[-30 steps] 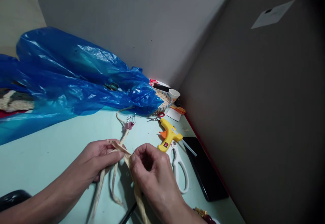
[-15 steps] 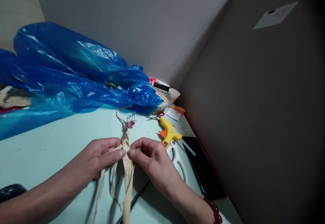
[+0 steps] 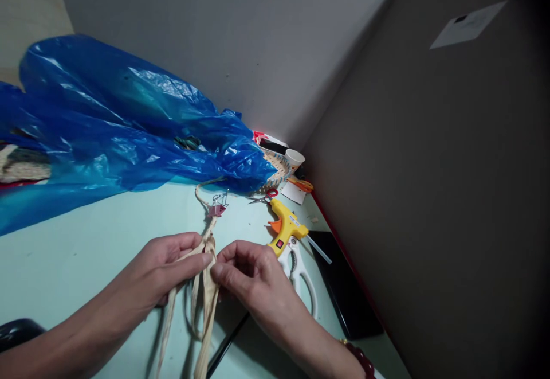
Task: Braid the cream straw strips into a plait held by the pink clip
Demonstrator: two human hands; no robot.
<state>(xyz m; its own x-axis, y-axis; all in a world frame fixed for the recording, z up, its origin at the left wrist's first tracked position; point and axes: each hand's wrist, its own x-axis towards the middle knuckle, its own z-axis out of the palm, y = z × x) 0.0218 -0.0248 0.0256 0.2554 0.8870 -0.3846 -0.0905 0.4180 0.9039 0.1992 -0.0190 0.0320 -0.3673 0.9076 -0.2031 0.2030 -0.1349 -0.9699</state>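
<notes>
Pale, dry husk-like strips [image 3: 209, 293] run from a thin braided cord down past the lower edge of the picture. At the cord's upper part a dark pink binder clip [image 3: 217, 210] grips it on the table. My left hand [image 3: 172, 267] pinches the strips between thumb and fingers just below the clip, and narrow loose ends hang under it. From the other side my right hand [image 3: 251, 276] pinches the edge of the wide strip. Both sets of fingertips nearly meet around it; what lies beneath them is hidden.
Behind lies a large blue plastic bag [image 3: 129, 121]. To the right are a yellow glue gun [image 3: 283, 224], white-handled scissors [image 3: 305, 281], small red-handled scissors [image 3: 271, 193], a black flat object [image 3: 344, 287] and a paper cup [image 3: 294, 159]. A dark rounded object [image 3: 19, 333] sits at left.
My right hand has shifted slightly down and left, drawing the wide strip leftward and folding it narrower. The left hand has barely moved. The clip has shifted slightly left.
</notes>
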